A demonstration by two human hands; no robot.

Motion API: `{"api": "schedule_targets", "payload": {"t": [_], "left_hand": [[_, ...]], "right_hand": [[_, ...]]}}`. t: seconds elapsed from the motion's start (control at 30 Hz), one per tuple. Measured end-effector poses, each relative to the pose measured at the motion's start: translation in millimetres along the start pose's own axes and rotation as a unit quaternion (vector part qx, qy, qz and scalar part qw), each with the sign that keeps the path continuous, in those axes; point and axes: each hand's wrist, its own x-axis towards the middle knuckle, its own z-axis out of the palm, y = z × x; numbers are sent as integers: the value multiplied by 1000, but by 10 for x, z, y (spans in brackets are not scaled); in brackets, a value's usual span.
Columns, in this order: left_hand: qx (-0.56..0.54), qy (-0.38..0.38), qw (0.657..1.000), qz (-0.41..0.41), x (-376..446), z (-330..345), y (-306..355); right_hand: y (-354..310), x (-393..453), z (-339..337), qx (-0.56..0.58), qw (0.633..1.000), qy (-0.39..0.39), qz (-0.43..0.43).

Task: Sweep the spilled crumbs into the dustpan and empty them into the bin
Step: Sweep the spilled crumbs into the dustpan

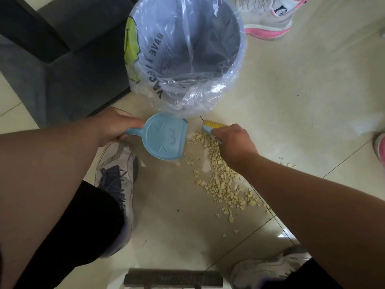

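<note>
Head view: left hand (113,126) gripping blue dustpan (164,138) at bin's (239,51) six o'clock; right hand (234,142) clutching brush (210,124), crumbs (220,180) at dustpan's four o'clock.

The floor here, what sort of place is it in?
Probably a room in a home: pale tiled floor, a lined bin beside dark upholstered furniture, and trainers lying about.

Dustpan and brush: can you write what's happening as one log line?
left hand: holds dustpan | right hand: holds brush | crumbs: on floor | bin: empty
</note>
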Motion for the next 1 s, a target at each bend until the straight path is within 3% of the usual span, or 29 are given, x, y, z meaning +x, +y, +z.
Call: {"api": "schedule_targets", "payload": {"t": [0.4,0.7,1.0], "left_hand": [[-38,6,999,-25,-93,-27,-34],[-67,37,997,-31,11,-260,-230],[-45,50,997,-23,39,-179,-212]], "right_hand": [[84,-494,226,-24,998,-16,-55],[-68,59,71,10,998,43,-50],[-280,329,217,-29,993,-8,-113]]}}
